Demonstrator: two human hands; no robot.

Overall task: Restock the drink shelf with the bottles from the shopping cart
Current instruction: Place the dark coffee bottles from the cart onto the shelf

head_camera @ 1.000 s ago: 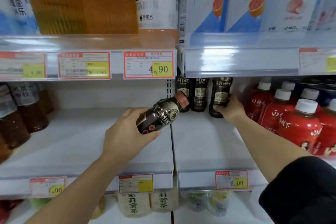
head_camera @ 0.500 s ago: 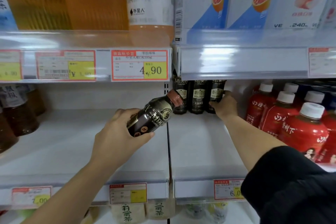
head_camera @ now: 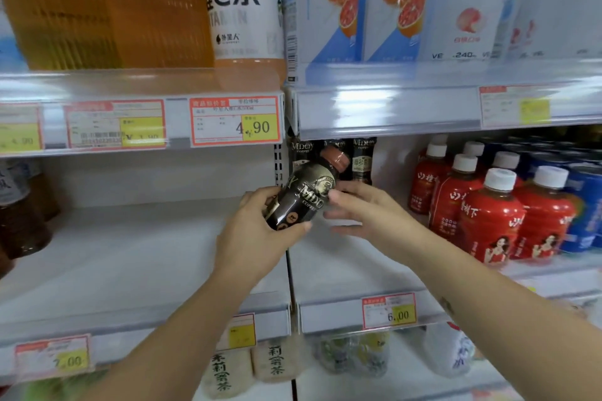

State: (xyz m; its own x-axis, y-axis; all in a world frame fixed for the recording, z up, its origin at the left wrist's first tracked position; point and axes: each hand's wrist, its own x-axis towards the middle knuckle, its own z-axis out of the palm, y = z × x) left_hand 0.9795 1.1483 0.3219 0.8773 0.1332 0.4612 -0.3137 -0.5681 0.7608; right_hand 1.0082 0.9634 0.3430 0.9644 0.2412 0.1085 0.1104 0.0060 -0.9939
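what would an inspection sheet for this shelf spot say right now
surface: white shelf, stocked along its back
job's things: coffee bottle tilted, cap up and right, held above the shelf; back-row bottles upright
clutter: nothing seen
grips: left hand holds the coffee bottle round its lower body; right hand open beside it, contact unclear
cables: nothing seen
surroundings: red bottles to the right; price tag on the shelf edge; cartons on the shelf above
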